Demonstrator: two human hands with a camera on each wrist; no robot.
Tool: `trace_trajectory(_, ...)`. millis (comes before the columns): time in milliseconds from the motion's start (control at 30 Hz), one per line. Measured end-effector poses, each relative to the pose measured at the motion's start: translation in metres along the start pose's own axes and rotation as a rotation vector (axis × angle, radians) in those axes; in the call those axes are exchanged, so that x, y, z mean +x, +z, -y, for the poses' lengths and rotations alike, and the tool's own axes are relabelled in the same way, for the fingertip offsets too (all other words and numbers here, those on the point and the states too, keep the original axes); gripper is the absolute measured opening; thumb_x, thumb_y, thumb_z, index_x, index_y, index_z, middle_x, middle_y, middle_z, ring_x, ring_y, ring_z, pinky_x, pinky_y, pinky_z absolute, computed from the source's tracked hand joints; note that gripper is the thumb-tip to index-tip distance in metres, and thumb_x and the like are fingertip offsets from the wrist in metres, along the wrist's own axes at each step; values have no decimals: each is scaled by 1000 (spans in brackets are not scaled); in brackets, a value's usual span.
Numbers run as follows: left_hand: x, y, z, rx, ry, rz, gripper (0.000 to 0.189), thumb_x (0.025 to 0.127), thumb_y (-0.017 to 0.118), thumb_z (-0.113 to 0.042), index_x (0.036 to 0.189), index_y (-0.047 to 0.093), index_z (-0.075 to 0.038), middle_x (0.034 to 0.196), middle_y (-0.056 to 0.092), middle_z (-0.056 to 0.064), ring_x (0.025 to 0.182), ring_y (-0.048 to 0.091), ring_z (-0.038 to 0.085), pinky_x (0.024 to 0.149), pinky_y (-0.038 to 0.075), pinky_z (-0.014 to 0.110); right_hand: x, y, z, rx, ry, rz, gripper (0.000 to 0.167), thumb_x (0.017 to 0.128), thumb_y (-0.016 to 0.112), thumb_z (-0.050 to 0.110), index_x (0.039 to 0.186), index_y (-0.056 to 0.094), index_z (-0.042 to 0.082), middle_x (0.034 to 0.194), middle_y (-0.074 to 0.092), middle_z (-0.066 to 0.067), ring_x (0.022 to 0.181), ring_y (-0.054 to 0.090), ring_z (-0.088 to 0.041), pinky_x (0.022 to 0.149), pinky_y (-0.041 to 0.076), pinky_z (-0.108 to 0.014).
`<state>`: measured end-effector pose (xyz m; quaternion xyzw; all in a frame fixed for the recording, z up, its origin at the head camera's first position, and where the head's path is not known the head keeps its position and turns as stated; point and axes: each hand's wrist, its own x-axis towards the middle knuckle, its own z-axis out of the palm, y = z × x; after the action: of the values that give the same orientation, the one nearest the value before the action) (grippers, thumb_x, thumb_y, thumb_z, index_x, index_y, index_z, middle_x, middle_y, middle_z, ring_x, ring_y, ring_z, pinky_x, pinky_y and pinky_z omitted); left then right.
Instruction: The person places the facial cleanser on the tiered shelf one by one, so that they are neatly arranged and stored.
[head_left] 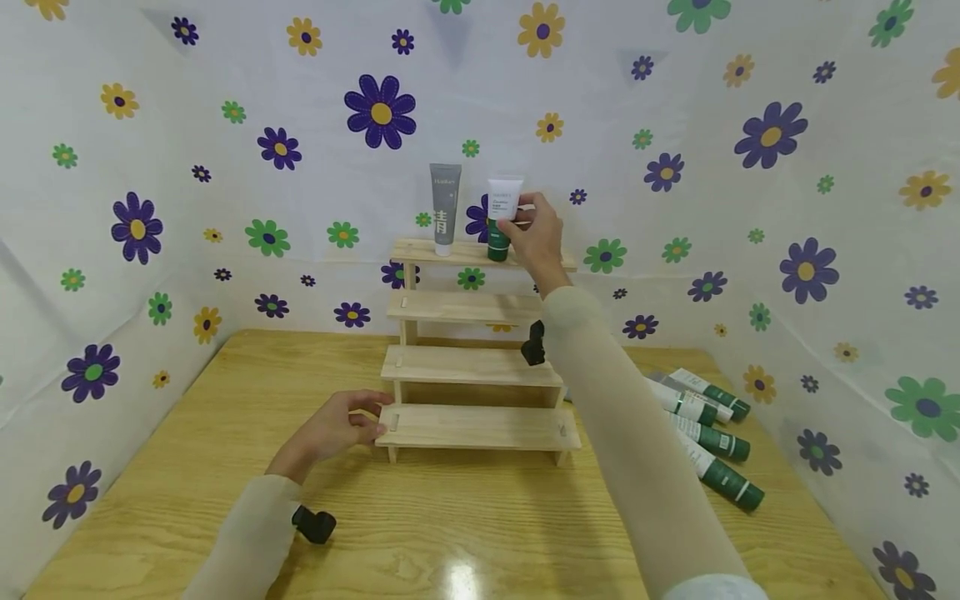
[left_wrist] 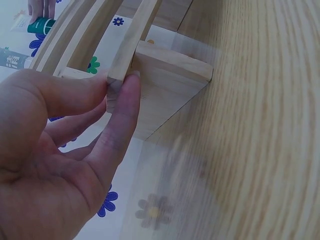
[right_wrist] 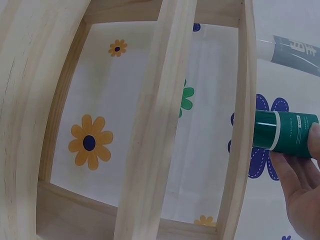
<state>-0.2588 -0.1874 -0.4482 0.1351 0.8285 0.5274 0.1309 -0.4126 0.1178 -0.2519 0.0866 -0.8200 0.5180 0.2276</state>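
Observation:
A four-step wooden display rack (head_left: pixel 480 427) stands on the table. On its top step a white tube with a green cap end (head_left: pixel 504 200) stands upright, cap down, and my right hand (head_left: pixel 542 237) grips it from the right side. To its left a grey tube (head_left: pixel 445 204) stands on the same step, apart from it. My left hand (head_left: pixel 341 425) pinches the left end of the lowest step between thumb and fingers, as the left wrist view shows with the hand (left_wrist: pixel 65 145) at the board's corner. In the right wrist view the green part (right_wrist: pixel 285 132) meets the top step's edge.
Several white and green tubes (head_left: pixel 712 442) lie in a loose pile on the table's right side, partly behind my right forearm. The wooden table (head_left: pixel 420 533) is bounded by flower-printed sheeting (head_left: pixel 300 225) at the back and both sides.

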Motion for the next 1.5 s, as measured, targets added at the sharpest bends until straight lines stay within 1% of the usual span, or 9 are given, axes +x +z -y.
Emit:
trace_trajectory(167, -1, 1, -1, -4, -12, -1, 47, 97, 69, -2, 142, 56, 1, 130, 59, 26, 94, 70, 20, 80, 64, 34, 1, 1, -1, 8, -1, -1, 40, 97, 71, 8, 133, 56, 2, 126, 71, -22, 112, 71, -33, 101, 58, -40)
trace_trajectory(200, -1, 1, -2, 3, -3, 2, 48, 97, 69, -2, 142, 56, 2, 130, 59, 26, 94, 70, 20, 80, 64, 34, 1, 1, -2, 8, -2, -3, 39, 97, 71, 8, 132, 56, 2, 126, 71, -22, 112, 71, -33, 101, 58, -40)
trace_trajectory(433, -1, 0, -1, -11, -18, -9, 47, 97, 69, -2, 142, 57, 0, 129, 60, 24, 93, 69, 19, 81, 64, 35, 2, 3, -4, 16, 9, -5, 38, 97, 72, 9, 131, 57, 3, 127, 71, -21, 112, 71, -31, 102, 57, -39)
trace_trajectory(567, 0, 0, 1, -13, -1, -5, 48, 97, 69, -2, 143, 57, 0, 129, 59, 25, 93, 68, 19, 81, 64, 35, 2, 3, -3, 21, 21, 1, 38, 97, 71, 10, 132, 57, 4, 128, 71, -20, 113, 70, -31, 103, 56, -39)
trace_trajectory(733, 2, -1, 3, -17, 18, 3, 49, 97, 68, -1, 144, 55, 1, 129, 59, 26, 93, 70, 19, 79, 64, 35, 1, 4, -3, 11, 14, 0, 39, 97, 71, 10, 133, 56, 5, 129, 70, -20, 114, 70, -32, 104, 56, -41)
trace_trajectory(967, 2, 0, 1, -2, 8, 6, 48, 97, 68, 0, 143, 56, 1, 128, 60, 25, 93, 70, 19, 79, 64, 35, 1, 5, -4, 4, 5, 2, 39, 98, 71, 10, 133, 56, 4, 129, 70, -20, 114, 70, -32, 104, 56, -40)
trace_trajectory(1200, 0, 0, -1, 9, 23, 15, 48, 97, 68, -1, 143, 55, 3, 129, 58, 27, 91, 69, 18, 79, 64, 36, 2, 5, -6, 7, 1, 4, 39, 97, 71, 10, 133, 56, 4, 128, 70, -20, 114, 70, -32, 104, 56, -39)
trace_trajectory(1500, -1, 0, -2, -9, 49, 25, 47, 97, 68, -1, 142, 55, 4, 127, 59, 27, 92, 69, 19, 79, 64, 36, 1, 3, -7, 15, -3, 22, 39, 99, 69, 12, 135, 55, 6, 130, 70, -20, 114, 70, -32, 105, 55, -42)
